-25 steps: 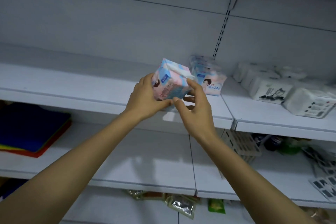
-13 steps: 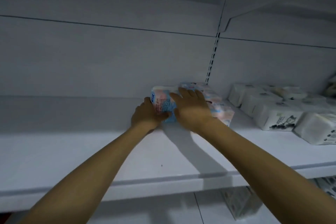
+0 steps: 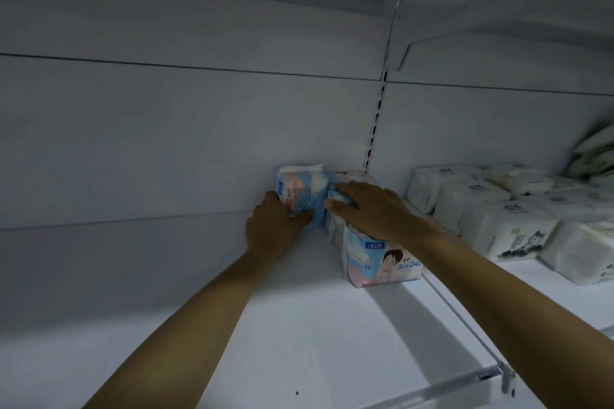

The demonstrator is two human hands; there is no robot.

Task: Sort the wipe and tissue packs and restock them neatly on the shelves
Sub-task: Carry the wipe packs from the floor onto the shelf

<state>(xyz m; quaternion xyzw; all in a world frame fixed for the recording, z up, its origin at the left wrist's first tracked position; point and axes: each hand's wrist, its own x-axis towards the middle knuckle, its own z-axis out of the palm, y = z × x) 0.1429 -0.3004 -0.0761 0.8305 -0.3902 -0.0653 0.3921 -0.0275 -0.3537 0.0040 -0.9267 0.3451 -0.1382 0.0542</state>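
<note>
With left hand (image 3: 275,229) curled round upright tissue pack (image 3: 299,191), right hand (image 3: 368,209) pressing flat; possibly toppling it by releasing unevenly.

You are standing at shop shelving: a white metal shelf (image 3: 299,325) hangs off a slotted upright (image 3: 377,116), with a clear label rail (image 3: 465,385) along its front edge. Printed pink-and-blue packs (image 3: 375,262) and identical white tissue packs (image 3: 505,229) stand stocked in rows.

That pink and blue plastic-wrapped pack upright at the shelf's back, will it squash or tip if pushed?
Probably squashy: the pink and blue plastic-wrapped pack has a crinkled, puffy top. It likely slides easily on the smooth white shelf. Standing tall and narrow, it might tip without the left hand gripping it.
</note>
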